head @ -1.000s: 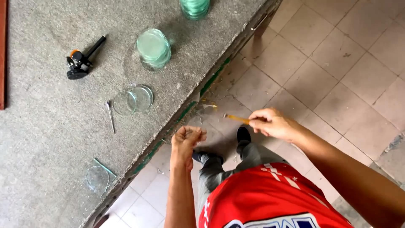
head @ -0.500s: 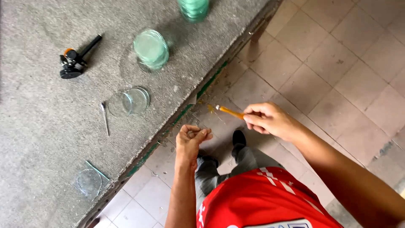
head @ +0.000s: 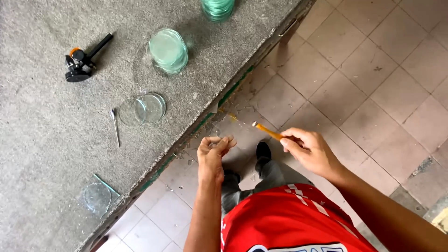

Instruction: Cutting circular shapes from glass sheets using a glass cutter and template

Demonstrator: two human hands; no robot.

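Note:
My right hand [head: 310,151] is closed around a thin orange-handled tool [head: 268,132], whose tip points left toward the table edge. My left hand [head: 212,154] hangs just off the edge of the grey table [head: 42,140], over the tiled floor. Its fingertips are pinched together, and I cannot make out anything between them. Two clear round glass discs [head: 142,107] lie overlapping on the table, about a hand's width up-left of my left hand. A thin metal pin [head: 115,126] lies beside them.
A stack of greenish glass discs [head: 169,50] stands further back, with another stack [head: 217,7] at the top edge. A black tool with an orange part [head: 81,63] lies at far left. A glass square holding a disc [head: 99,196] sits near the table's front corner. Small shards litter the floor [head: 373,70].
My right hand with the orange tool has dropped slightly lower and away from the table edge. My left hand stays by the edge with its fingers pinched.

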